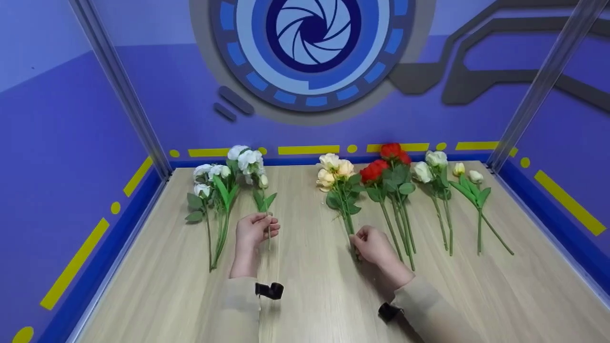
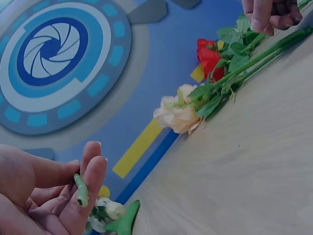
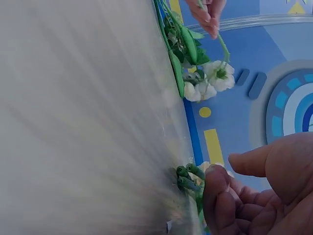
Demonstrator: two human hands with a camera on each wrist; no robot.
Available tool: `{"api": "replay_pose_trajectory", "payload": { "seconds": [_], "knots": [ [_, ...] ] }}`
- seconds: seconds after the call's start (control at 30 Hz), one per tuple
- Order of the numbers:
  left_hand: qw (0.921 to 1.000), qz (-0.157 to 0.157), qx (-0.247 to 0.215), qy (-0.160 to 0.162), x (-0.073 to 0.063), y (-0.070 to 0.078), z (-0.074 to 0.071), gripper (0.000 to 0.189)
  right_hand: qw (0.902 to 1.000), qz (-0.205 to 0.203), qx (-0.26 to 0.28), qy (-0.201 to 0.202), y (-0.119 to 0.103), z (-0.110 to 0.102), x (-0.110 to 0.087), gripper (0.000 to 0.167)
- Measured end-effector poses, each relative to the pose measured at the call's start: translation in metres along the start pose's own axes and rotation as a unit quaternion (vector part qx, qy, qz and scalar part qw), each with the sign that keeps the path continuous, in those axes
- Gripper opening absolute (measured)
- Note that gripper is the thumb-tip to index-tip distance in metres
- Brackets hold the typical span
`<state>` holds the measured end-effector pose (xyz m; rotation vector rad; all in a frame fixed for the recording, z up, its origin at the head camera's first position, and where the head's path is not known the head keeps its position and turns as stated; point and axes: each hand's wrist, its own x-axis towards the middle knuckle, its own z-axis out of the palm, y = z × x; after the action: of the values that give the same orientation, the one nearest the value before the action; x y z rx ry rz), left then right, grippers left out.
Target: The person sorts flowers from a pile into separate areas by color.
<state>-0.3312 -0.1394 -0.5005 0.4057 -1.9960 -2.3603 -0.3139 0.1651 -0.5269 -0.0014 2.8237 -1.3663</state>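
My left hand (image 1: pixel 256 229) pinches a thin green stem (image 2: pixel 81 191) between thumb and fingers. From that hand, in the right wrist view, the stem runs to a white flower (image 3: pixel 220 76). White blooms (image 1: pixel 250 161) and a white tulip (image 1: pixel 263 181) with green leaves appear just beyond the hand in the head view. My right hand (image 1: pixel 374 245) is beside the lower stems of the peach roses (image 1: pixel 335 171). Its thumb and forefinger stand apart in the right wrist view, and the cut stem ends (image 3: pixel 188 177) show right by the fingertips. Nothing shows between them.
White flowers (image 1: pixel 202 190) with green stems lie left of the left hand. Red roses (image 1: pixel 391 151), cream roses (image 1: pixel 423 172) and two tulips (image 1: pixel 475 176) are arranged along the right. Purple-blue walls (image 1: pixel 167 95) border the wooden table (image 1: pixel 305 286) behind and at both sides.
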Motion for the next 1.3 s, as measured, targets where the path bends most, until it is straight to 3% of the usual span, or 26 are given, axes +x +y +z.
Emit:
{"api": "replay_pose_trajectory", "payload": {
  "seconds": [0.27, 0.4, 0.6, 0.8, 0.93, 1.07, 1.2, 1.3],
  "knots": [
    [0.9981, 0.042, 0.009, -0.043, -0.014, 0.011, 0.022, 0.027, 0.9977, -0.029, 0.057, -0.022, -0.016, 0.004, -0.01, 0.021],
    [0.9954, 0.071, 0.024, -0.06, -0.022, 0.014, 0.033, 0.025, 0.9924, -0.069, 0.087, -0.054, -0.025, 0.009, -0.017, 0.017],
    [0.9926, 0.075, 0.028, -0.092, -0.033, 0.011, 0.05, 0.024, 0.9788, -0.125, 0.114, -0.116, -0.033, 0.02, -0.026, 0.024],
    [0.9879, 0.079, 0.03, -0.13, -0.038, 0.003, 0.068, 0.022, 0.969, -0.13, 0.159, -0.137, -0.045, 0.032, -0.029, 0.03],
    [0.9864, 0.098, 0.054, -0.12, -0.035, -0.004, 0.077, 0.018, 0.966, -0.119, 0.192, -0.127, -0.055, 0.045, -0.023, 0.025],
    [0.9816, 0.123, 0.121, -0.082, -0.029, -0.008, 0.081, 0.013, 0.9691, -0.11, 0.198, -0.097, -0.06, 0.057, -0.015, 0.018],
    [0.9662, 0.136, 0.212, -0.057, -0.024, -0.01, 0.079, 0.011, 0.97, -0.104, 0.196, -0.099, -0.06, 0.064, -0.011, 0.016],
    [0.9554, 0.14, 0.254, -0.057, -0.019, -0.011, 0.075, 0.014, 0.9716, -0.098, 0.188, -0.105, -0.06, 0.068, -0.009, 0.015]
  ]
}}
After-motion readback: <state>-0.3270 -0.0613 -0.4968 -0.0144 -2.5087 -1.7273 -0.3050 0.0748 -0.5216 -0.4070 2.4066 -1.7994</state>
